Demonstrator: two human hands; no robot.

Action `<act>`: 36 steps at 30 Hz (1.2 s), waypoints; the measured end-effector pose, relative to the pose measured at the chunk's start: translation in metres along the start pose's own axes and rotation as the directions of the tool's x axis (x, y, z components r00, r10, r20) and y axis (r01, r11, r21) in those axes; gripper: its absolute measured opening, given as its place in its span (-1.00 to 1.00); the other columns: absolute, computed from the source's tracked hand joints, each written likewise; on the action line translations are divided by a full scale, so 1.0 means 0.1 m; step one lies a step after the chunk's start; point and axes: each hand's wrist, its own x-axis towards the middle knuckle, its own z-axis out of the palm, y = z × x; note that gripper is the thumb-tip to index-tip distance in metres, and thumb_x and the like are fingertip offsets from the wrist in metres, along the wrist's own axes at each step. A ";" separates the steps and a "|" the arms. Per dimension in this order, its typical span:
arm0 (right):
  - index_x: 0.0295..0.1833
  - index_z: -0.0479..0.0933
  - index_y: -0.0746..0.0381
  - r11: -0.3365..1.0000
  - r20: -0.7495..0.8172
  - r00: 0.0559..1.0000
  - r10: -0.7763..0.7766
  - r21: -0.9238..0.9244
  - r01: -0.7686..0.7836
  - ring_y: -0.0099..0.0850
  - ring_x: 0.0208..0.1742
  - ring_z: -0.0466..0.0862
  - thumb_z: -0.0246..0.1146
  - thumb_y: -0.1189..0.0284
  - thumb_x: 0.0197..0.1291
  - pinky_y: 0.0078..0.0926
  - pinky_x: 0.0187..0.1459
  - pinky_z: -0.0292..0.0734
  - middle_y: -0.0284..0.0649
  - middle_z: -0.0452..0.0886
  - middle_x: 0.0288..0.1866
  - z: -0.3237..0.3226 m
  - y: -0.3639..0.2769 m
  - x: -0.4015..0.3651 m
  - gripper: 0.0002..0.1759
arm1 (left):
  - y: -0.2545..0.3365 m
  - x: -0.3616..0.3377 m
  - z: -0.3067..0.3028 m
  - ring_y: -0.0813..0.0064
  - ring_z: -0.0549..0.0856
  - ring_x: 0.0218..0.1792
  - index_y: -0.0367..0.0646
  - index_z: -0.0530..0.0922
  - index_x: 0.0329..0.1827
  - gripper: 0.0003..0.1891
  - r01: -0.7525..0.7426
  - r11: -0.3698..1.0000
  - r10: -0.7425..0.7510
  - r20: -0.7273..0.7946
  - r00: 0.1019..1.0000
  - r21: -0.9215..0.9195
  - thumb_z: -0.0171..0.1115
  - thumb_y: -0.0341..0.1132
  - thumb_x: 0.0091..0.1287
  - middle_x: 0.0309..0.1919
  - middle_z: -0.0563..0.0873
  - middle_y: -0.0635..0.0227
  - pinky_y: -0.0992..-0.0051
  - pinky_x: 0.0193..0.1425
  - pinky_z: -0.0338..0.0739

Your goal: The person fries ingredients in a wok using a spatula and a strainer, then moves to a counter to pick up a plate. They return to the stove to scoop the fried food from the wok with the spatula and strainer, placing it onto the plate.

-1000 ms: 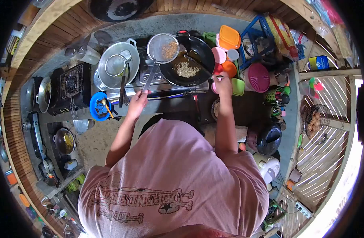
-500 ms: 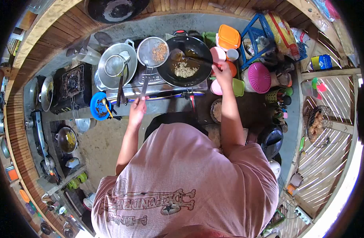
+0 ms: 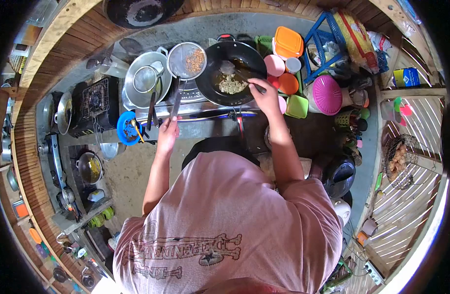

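Note:
My left hand (image 3: 169,128) is closed round the long handle of a mesh strainer (image 3: 176,58). Browned fried bits (image 3: 195,61) lie in the strainer, which is held just left of a black wok (image 3: 211,90). In the wok, pale chopped pieces (image 3: 233,86) sit in brown oil. The fingers of my right hand (image 3: 268,98) are wrapped round the dark handle of a ladle-like utensil (image 3: 227,67). Its rounded head is in the wok, by the upper edge of the pale pieces; its exact kind is hard to make out.
Left of the strainer, a metal pot (image 3: 132,95) holds another strainer (image 3: 145,79). A blue bowl (image 3: 122,128) with a brush-like tool sits near the counter edge. Right of the wok stand an orange-lidded container (image 3: 288,42), a green box (image 3: 297,107) and a pink-lidded tub (image 3: 327,95).
My right hand has moved left and toward me, tilting the utensil's handle; its head has shifted right, closer to the pale pieces. My left hand still holds the strainer in nearly the same place.

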 end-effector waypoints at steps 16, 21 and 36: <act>-0.12 0.70 0.22 0.956 0.126 0.984 -0.125 -0.250 0.153 -0.11 -0.19 0.67 0.37 0.53 0.02 -0.25 -0.11 0.60 -0.09 0.66 -0.24 -0.86 -0.64 -0.38 -0.75 | 0.00 0.04 0.16 0.74 0.30 -0.60 -0.29 0.61 0.00 -0.62 0.046 0.999 -0.047 -0.019 0.999 -0.026 0.05 -0.09 0.59 -0.64 0.36 0.62 0.60 -0.49 0.17; -0.09 0.70 0.22 0.965 0.242 0.967 -0.073 -0.230 0.130 -0.13 -0.16 0.64 0.37 0.54 0.01 -0.24 -0.11 0.56 -0.12 0.64 -0.26 -0.82 -0.61 -0.50 -0.73 | 0.01 0.09 0.20 0.74 0.26 -0.63 -0.27 0.60 0.04 -0.64 0.033 0.999 -0.033 -0.016 0.999 0.015 0.02 -0.12 0.59 -0.66 0.32 0.63 0.60 -0.52 0.15; -0.14 0.71 0.21 0.949 0.229 0.965 -0.126 -0.256 0.184 -0.14 -0.19 0.65 0.38 0.53 0.02 -0.25 -0.13 0.57 -0.13 0.66 -0.27 -0.86 -0.68 -0.41 -0.77 | 0.03 0.13 0.22 0.74 0.24 -0.63 -0.27 0.61 0.01 -0.66 0.041 0.999 -0.040 -0.007 0.999 0.028 0.01 -0.15 0.60 -0.67 0.30 0.63 0.59 -0.53 0.12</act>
